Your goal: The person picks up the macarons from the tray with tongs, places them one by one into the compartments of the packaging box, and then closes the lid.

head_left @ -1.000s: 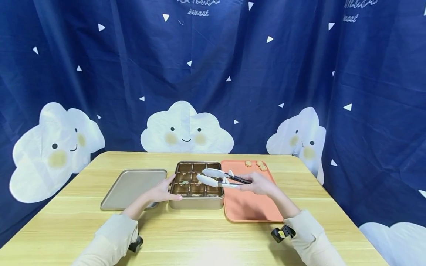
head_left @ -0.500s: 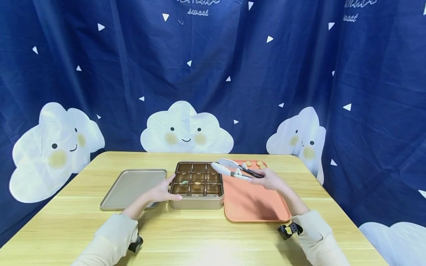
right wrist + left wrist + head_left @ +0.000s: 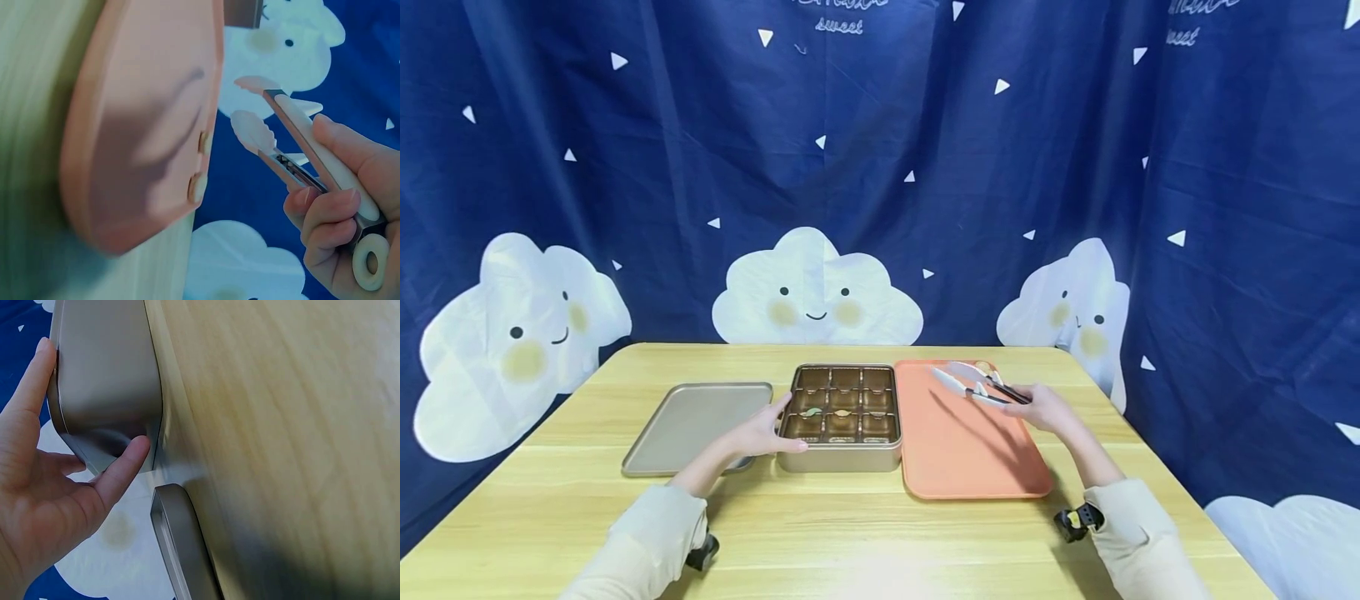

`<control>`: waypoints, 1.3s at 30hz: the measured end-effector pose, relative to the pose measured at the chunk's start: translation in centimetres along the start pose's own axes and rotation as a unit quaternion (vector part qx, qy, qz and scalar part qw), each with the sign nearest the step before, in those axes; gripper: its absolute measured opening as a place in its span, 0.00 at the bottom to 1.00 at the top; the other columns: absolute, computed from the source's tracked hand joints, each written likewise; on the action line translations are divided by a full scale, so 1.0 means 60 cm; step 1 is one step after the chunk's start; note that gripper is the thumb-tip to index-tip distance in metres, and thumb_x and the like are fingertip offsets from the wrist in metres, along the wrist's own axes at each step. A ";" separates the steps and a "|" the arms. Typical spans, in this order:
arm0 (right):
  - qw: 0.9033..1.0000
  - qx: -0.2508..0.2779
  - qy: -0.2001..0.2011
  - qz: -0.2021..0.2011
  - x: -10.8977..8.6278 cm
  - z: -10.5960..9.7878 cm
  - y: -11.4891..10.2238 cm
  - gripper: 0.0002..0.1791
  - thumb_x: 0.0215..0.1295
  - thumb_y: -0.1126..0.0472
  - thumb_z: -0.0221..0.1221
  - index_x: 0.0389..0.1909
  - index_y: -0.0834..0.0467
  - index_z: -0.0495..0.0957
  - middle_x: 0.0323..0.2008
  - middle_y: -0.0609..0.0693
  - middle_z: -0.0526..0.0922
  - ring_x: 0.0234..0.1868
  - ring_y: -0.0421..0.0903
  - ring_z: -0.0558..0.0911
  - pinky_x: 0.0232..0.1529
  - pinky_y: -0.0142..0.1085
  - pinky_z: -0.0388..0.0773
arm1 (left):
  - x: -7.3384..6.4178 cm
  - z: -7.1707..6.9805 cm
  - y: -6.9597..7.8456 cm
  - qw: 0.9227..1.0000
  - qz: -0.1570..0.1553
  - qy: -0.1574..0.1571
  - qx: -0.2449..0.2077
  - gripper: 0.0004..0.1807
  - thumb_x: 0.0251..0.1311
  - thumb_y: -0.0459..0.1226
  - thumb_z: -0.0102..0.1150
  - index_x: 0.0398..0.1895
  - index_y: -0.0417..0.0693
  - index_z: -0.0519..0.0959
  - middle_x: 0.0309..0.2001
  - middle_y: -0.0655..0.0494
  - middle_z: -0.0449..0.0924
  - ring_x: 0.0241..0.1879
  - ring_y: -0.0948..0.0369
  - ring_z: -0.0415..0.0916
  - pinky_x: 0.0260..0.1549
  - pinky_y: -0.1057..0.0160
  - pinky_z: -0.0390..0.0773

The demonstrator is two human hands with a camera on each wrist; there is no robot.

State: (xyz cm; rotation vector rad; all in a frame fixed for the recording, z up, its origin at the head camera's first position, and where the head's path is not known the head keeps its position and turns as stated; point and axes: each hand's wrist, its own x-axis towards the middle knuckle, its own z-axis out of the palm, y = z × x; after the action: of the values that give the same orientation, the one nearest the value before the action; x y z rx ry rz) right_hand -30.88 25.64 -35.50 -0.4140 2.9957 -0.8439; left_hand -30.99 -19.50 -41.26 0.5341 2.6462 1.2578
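A metal tin (image 3: 842,458) with a brown divided insert (image 3: 846,404) stands mid-table. Against its left front corner rests my left hand (image 3: 765,432); in the left wrist view, the thumb (image 3: 128,465) touches the tin's side and a straight finger lies along its rim. My right hand (image 3: 1048,408) grips white-tipped tongs (image 3: 973,386) over the orange tray (image 3: 970,467). Their tips (image 3: 253,130) are spread apart, with nothing between them. Small round cookies (image 3: 197,187) lie at the tray's far end, mostly hidden behind the tongs in the head view.
Left of the tin lies a flat metal lid (image 3: 700,425). The tray stands right beside the tin. Small green (image 3: 812,412) and orange (image 3: 842,413) marks show on the insert. A blue curtain (image 3: 880,167) with clouds hangs behind the table.
My right hand has carried the tongs from above the tin rightward to over the tray's far part. The left hand has stayed at the tin's corner.
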 end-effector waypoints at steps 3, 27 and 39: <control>1.000 0.002 0.001 0.003 -0.002 0.001 0.012 0.23 0.56 0.59 0.59 0.49 0.70 0.74 0.34 0.62 0.78 0.30 0.50 0.73 0.29 0.38 0.70 | 0.000 0.000 -0.002 1.000 0.010 0.000 -0.018 0.60 0.43 0.44 0.70 0.70 0.35 0.38 0.65 0.28 0.50 0.63 0.36 0.50 0.61 0.37 0.49; 0.997 -0.003 0.005 0.076 0.013 0.008 0.052 0.19 0.56 0.54 0.58 0.42 0.66 0.76 0.17 0.50 0.67 0.17 0.41 0.65 0.18 0.31 0.62 | -0.001 -0.001 0.004 1.000 0.002 -0.006 -0.002 0.61 0.43 0.46 0.70 0.69 0.33 0.37 0.66 0.27 0.46 0.65 0.35 0.45 0.61 0.37 0.47; 0.994 0.029 0.009 0.107 0.047 0.021 0.047 0.16 0.56 0.54 0.58 0.36 0.64 0.75 0.13 0.45 0.61 0.13 0.38 0.60 0.15 0.28 0.57 | 0.000 -0.001 0.003 1.000 0.010 -0.005 -0.022 0.61 0.43 0.44 0.70 0.69 0.33 0.37 0.65 0.28 0.49 0.64 0.36 0.48 0.62 0.38 0.47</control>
State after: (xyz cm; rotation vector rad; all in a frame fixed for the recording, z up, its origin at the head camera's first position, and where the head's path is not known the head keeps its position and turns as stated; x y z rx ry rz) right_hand -34.20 26.58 -37.83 -0.0820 2.9515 -0.9164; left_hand -30.95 -19.47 -41.09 0.5600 2.6039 1.3128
